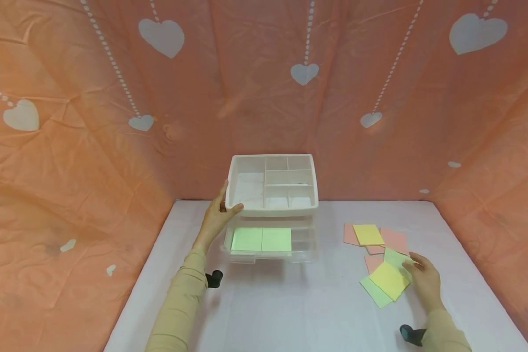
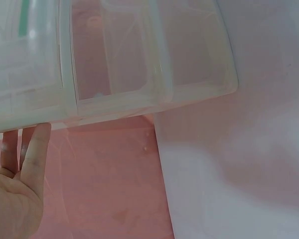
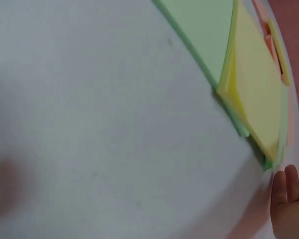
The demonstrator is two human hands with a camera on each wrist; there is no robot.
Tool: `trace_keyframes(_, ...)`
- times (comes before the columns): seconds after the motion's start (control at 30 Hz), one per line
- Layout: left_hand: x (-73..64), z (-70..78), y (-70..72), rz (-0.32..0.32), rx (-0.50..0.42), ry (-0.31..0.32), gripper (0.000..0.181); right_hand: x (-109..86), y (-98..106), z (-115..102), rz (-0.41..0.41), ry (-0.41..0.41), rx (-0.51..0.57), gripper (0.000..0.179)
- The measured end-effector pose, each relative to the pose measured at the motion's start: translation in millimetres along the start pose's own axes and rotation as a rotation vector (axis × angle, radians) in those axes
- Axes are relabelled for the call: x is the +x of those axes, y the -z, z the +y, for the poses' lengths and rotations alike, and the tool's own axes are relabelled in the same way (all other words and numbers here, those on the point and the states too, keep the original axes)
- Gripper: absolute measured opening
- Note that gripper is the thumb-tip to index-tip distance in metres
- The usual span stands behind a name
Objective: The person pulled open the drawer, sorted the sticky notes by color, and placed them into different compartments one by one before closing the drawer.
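Note:
A white-topped plastic drawer organizer (image 1: 272,213) stands at the table's back, its clear drawer (image 1: 303,244) pulled out toward me. Two light green sticky note pads (image 1: 261,239) lie side by side in that drawer. My left hand (image 1: 215,220) holds the organizer's left side, thumb over the front rim; the left wrist view shows its fingers (image 2: 35,159) against the plastic edge. At the right, my right hand (image 1: 426,281) pinches the right edge of a light green pad (image 1: 396,257), partly under a yellow pad (image 1: 390,280). The exact fingertip contact is partly hidden.
Around the right hand lie pink pads (image 1: 395,240), another yellow pad (image 1: 368,235) and a green pad (image 1: 375,292), overlapping on the white table (image 1: 299,308). An orange-pink cloth with hearts (image 1: 264,122) hangs behind and at both sides. Divided compartments (image 1: 289,178) top the organizer.

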State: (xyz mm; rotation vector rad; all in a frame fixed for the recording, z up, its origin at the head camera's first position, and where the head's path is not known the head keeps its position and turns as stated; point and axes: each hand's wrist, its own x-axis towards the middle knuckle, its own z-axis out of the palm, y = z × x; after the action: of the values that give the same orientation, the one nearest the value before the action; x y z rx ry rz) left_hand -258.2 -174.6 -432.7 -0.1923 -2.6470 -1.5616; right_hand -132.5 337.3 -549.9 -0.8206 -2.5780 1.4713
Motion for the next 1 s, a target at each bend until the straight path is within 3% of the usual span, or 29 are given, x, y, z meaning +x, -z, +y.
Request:
trace_keyframes(0.13,-0.7,-0.8,0.5,-0.003,0.001,-0.009,0.084,1.4,1,6,0.025,-0.046,0.012,0.053)
trace_keyframes(0.23,-0.9,-1.1,0.4,-0.007,-0.004,-0.011,0.082,3.9,2,11,-0.002,-0.045,-0.017,0.056)
trace_keyframes(0.43,-0.6,-0.6,0.9,-0.008,-0.017,-0.015,0.081,15.3,8,11,-0.185,0.025,-0.137,0.067)
trace_keyframes(0.7,-0.4,1.4,1.7,-0.006,-0.037,-0.022,0.08,20.7,18,1,-0.314,-0.03,-0.314,0.086)
trace_keyframes(1.0,-1.1,-0.1,1.3,-0.002,-0.032,-0.014,0.081,17.9,18,4,-0.273,0.021,-0.329,0.089)
